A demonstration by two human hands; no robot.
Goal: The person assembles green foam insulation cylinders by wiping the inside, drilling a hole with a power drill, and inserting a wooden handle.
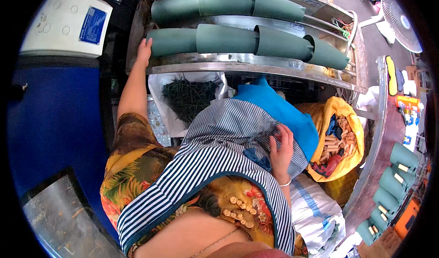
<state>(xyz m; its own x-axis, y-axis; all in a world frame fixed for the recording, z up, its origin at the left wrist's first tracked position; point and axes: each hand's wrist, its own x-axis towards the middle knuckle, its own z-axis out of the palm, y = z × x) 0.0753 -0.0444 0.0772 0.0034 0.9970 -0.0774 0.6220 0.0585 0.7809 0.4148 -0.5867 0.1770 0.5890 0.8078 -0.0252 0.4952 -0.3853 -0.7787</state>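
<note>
The left hand reaches upper left to a green tube, grip unclear, while the right hand, right of centre, bends upward, fingers loosely spread.

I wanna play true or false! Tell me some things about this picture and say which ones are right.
1. The left hand is at the left end of the nearer row of green tubes. True.
2. The right hand is gripping a green tube. False: the right hand is over the striped apron.
3. The yellow bag has peach-coloured pieces inside. True.
4. The fan is at the picture's upper left. False: the fan is at the upper right.
</note>
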